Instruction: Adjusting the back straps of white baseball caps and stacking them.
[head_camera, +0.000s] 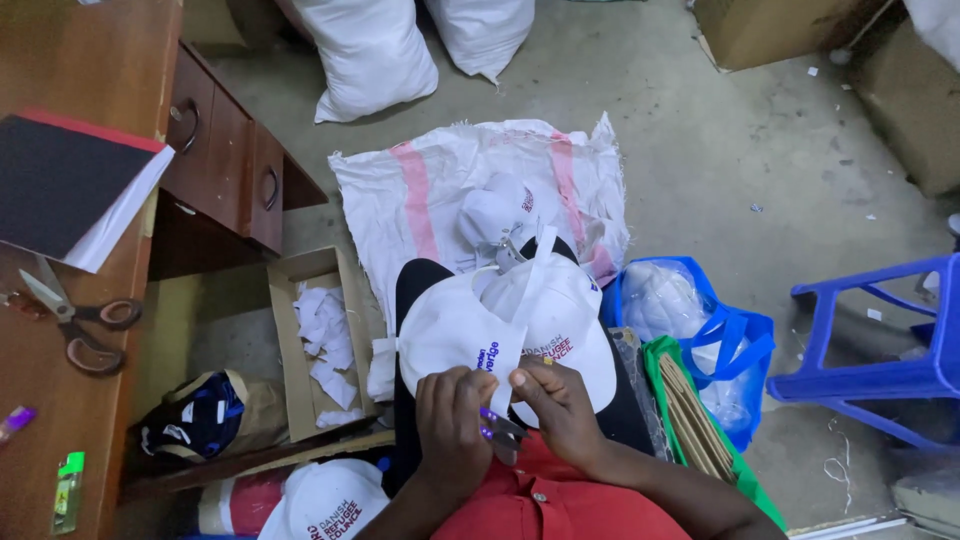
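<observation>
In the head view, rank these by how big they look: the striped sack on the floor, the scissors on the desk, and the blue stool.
1. Striped sack
2. Blue stool, partly cut off
3. Scissors

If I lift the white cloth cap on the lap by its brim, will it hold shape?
Probably partly. The white cloth cap looks soft: its crown sags over the lap, so it may flop. The brim seems stiffer. Likely light; both hands pinch only its edge.

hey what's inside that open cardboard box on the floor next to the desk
The cardboard box holds a loose heap of white paper scraps. They cover most of the bottom, so anything beneath them cannot be seen.
</observation>
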